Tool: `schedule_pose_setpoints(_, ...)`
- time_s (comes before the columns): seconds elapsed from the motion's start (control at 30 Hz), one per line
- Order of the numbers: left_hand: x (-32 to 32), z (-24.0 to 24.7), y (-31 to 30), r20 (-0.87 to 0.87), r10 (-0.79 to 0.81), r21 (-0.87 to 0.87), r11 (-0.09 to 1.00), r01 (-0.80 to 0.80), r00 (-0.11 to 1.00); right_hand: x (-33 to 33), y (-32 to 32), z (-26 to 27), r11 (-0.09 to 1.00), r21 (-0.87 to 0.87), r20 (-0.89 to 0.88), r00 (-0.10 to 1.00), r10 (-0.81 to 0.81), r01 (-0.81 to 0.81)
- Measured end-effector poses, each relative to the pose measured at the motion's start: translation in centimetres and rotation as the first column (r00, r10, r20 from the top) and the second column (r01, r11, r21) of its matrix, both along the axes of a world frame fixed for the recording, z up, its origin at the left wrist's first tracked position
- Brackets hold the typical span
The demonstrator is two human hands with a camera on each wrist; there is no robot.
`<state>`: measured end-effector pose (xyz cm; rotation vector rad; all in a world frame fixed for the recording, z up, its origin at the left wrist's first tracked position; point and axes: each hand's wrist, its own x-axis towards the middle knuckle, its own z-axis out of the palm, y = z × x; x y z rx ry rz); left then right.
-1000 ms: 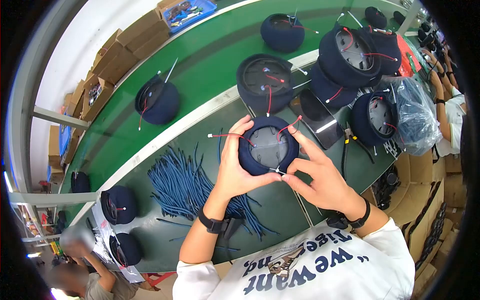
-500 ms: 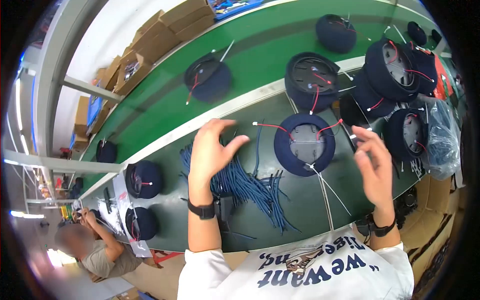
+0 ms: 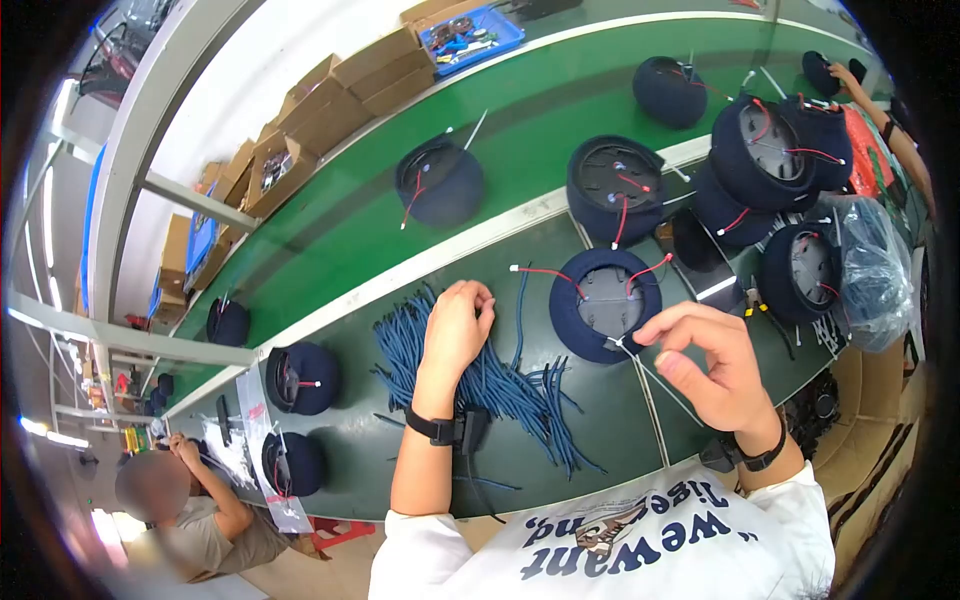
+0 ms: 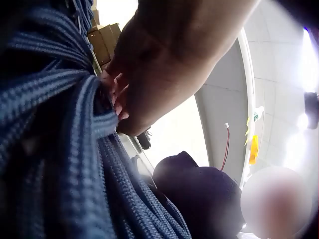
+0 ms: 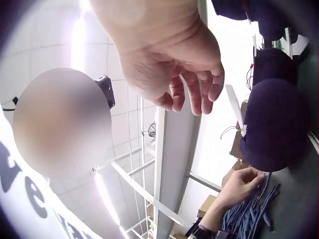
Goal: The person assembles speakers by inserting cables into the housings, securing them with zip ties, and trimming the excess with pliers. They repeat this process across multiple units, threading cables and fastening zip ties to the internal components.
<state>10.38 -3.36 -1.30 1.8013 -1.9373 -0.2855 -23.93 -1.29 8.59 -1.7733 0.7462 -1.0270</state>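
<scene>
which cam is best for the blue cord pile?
Head view: the whole blue cord pile shows, with the left hand on it. Left wrist shows only close-up strands pinched in the fingers; right wrist catches a small far corner.

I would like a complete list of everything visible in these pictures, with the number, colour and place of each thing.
caps: about a dozen, navy with red wires; one in front of the hands, the others spread over table and belt
cords: one pile, blue, on the table
table: one, dark green, nearest the person
belt: one, bright green, behind the table
boxes: several, brown, beyond the belt
tray: one, blue, at the top
bag: one, clear plastic, far right
other person: one, lower left
shirt: one, white with navy letters, bottom
left hand: grips cords in the pile
right hand: fingers loosely curled, beside the near cap, holding nothing visible
</scene>
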Motion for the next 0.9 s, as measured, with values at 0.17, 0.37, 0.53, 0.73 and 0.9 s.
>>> schedule_pose_setpoints(0.17, 0.2, -1.5, -0.6, -0.015, -0.056, -0.093, 0.994, 0.054, 0.998, 0.4, 0.4, 0.7, 0.998, -0.005, -0.002, 0.998, 0.058, -0.058)
schedule_pose_setpoints(0.37, 0.8, 6.2, 1.2, -0.308, -0.051, -0.240, 0.971, -0.025, 0.950, 1.0, 1.1, 1.3, 0.918, 0.320, -0.004, 0.969, 0.247, -0.233)
schedule_pose_setpoints(0.53, -3.3, 11.7, 5.0, -0.721, -0.373, -0.444, 0.896, 0.025, 0.583, 4.6, 2.0, -1.1, 0.367, 0.764, 0.346, 0.817, 0.460, -0.531)
schedule_pose_setpoints(0.73, -10.2, 10.5, 7.4, -0.833, -0.507, -0.500, 0.861, 0.090, 0.222, 8.4, 3.1, -2.4, 0.506, 0.524, 0.849, 0.468, -0.247, -0.685)
schedule_pose_setpoints(0.9, -11.4, 8.8, 7.1, -0.920, -0.385, -0.384, 0.923, 0.024, 0.075, 4.3, 2.6, -0.9, 0.508, 0.482, 0.861, 0.278, -0.426, -0.714)
